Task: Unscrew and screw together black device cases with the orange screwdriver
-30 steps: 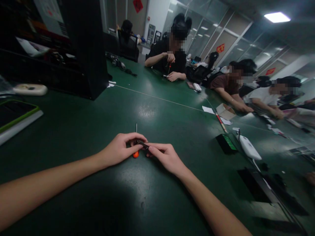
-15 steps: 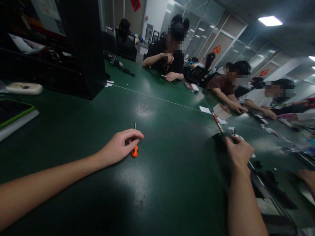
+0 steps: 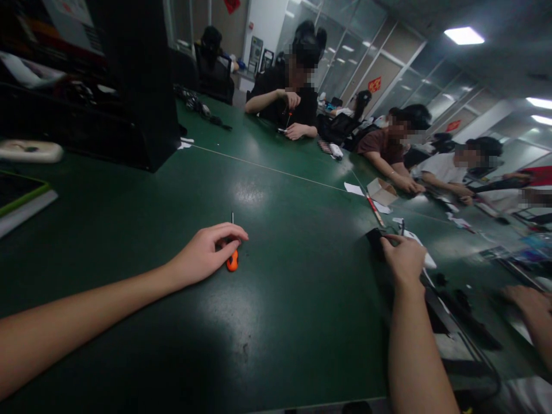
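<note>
A screwdriver with an orange and black handle lies on the green table, its thin shaft pointing away from me. My left hand rests over it from the left, fingers curled around the middle and hiding part of the handle. To the right, my right hand pinches the edge of a dark, flat black object between thumb and fingers. Its exact kind is too dark to make out. Just beyond the right hand lies a white item, partly covered by it.
A black shelf unit stands at the left, near a green-edged device. An open cardboard box and a red stick lie beyond my right hand. A co-worker's hand is at the right edge; others sit across.
My view has turned slightly to the right, so the scene shifts left. Both hands keep nearly the same hold and place; more of the co-worker's arm shows at the right.
</note>
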A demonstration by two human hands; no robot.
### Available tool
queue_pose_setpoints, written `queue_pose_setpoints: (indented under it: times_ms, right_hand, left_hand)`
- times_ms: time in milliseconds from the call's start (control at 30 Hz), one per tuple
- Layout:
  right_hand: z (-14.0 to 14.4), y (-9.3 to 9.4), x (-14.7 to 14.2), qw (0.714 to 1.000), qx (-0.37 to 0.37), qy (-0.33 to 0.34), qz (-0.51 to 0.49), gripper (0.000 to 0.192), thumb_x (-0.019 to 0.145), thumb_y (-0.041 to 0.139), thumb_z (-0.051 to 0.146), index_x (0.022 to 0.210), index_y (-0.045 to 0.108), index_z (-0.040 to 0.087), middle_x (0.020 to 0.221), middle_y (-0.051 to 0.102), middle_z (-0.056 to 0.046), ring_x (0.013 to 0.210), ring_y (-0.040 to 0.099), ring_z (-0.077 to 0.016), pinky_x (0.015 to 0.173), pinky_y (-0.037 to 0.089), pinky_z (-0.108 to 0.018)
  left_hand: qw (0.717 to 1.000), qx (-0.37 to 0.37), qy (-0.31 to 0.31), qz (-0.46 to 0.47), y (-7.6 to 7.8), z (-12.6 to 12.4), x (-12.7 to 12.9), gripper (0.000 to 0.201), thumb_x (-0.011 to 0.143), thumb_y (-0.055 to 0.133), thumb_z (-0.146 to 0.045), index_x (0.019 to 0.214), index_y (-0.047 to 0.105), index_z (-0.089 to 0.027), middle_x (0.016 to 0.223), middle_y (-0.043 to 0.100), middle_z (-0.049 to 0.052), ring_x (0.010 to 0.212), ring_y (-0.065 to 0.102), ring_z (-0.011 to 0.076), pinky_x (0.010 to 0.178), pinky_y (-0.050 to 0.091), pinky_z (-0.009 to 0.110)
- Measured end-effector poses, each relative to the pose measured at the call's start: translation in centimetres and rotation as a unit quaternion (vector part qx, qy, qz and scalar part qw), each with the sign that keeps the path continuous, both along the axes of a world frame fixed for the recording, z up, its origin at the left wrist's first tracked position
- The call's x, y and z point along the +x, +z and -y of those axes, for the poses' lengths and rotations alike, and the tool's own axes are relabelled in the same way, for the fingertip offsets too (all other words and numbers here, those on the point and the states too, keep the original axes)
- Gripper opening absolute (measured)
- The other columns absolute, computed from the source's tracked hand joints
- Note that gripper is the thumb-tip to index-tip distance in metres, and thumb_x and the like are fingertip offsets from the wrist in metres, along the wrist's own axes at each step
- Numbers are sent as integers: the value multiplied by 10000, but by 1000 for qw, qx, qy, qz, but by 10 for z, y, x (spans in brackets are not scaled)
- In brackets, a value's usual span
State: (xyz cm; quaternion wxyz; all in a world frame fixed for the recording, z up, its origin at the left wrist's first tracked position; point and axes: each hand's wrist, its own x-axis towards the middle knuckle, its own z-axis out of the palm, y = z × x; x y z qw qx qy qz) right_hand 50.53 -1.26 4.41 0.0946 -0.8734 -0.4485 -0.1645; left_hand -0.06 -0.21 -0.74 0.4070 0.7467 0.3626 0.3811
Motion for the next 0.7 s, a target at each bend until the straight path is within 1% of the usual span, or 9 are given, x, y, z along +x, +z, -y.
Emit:
queue_pose_setpoints:
  times_ms: [67, 167, 233, 333, 400, 533, 700]
  right_hand:
    - [-4, -1, 1, 1000, -23, 15, 14, 398, 907, 601, 385, 1186, 757, 147, 1144, 727, -191, 1080, 652, -318, 933, 466, -397]
    - [-10, -2, 3, 997, -66, 25, 21, 386, 907, 607, 329, 1208, 725, 118, 1061, 743, -185, 1022, 679, -309, 878, 491, -378]
    - [-13, -3, 4, 995, -87, 25, 31, 395, 910, 604, 312, 1233, 689, 101, 1062, 741, -195, 1018, 685, -318, 857, 500, -384]
    - [-13, -2, 6, 992, -114, 31, 51, 544, 915, 606, 349, 1383, 554, 75, 1107, 722, -219, 1017, 689, -330, 836, 510, -396]
    - [-14, -1, 9, 987, -139, 48, 65, 592, 924, 592, 356, 1445, 496, 92, 1156, 707, -223, 1042, 684, -330, 850, 509, -399]
    - [-17, 1, 15, 976, -187, 74, 85, 533, 927, 568, 322, 1424, 540, 133, 1168, 705, -210, 1065, 680, -321, 876, 500, -393]
    - [-19, 1, 16, 970, -206, 78, 98, 538, 936, 554, 328, 1436, 524, 131, 1184, 698, -223, 1067, 686, -323, 876, 501, -390]
  left_hand:
    - [1000, 13, 1, -7, 0, -1, 0, 215, 963, 549, -306, 1047, 723, -213, 1155, 700, 59, 1073, 696, 225, 905, 578, 363]
    - [999, 29, 3, -15, 2, -1, 0, 219, 958, 550, -309, 1022, 737, -213, 1146, 714, 62, 1088, 692, 233, 918, 578, 365]
    - [999, 34, 5, -17, 3, -1, 0, 224, 955, 550, -311, 1011, 743, -213, 1142, 722, 65, 1082, 695, 236, 916, 584, 366]
    - [999, 40, 8, -18, 3, 0, 0, 227, 958, 549, -316, 1008, 747, -216, 1143, 726, 67, 1071, 701, 237, 911, 591, 371]
    - [999, 43, 5, -18, 3, -1, 0, 225, 960, 551, -316, 1009, 747, -218, 1140, 728, 67, 1076, 699, 239, 912, 592, 374]
    - [999, 42, 2, -16, 2, -1, 0, 220, 960, 558, -318, 1008, 747, -216, 1144, 726, 71, 1087, 697, 246, 909, 594, 376]
    - [999, 34, -1, -20, 2, -1, 0, 226, 967, 554, -324, 1001, 745, -208, 1157, 721, 79, 1093, 695, 251, 920, 591, 384]
